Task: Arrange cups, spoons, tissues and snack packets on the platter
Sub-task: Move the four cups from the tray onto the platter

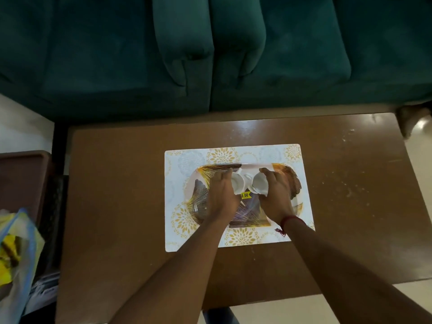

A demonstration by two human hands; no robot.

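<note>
A rectangular platter (289, 176) with a gold line pattern lies on a white placemat (301, 206) with gold flowers, in the middle of a brown table. Over the platter's far half my left hand (222, 195) is shut on a white cup (237, 182). My right hand (274, 197) is shut on a second white cup (259, 183) right beside the first. Both cups are tilted, and the two nearly touch. A yellow price sticker (245, 195) shows on the platter between my hands. No spoons or tissues are in view.
The brown table (117, 195) stands against a dark green sofa (210, 54). At the left edge a blue-tinted plastic bag (16, 253) holds yellow packets, beside a dark brown tray-like stand (21, 181). Pale floor shows at the right.
</note>
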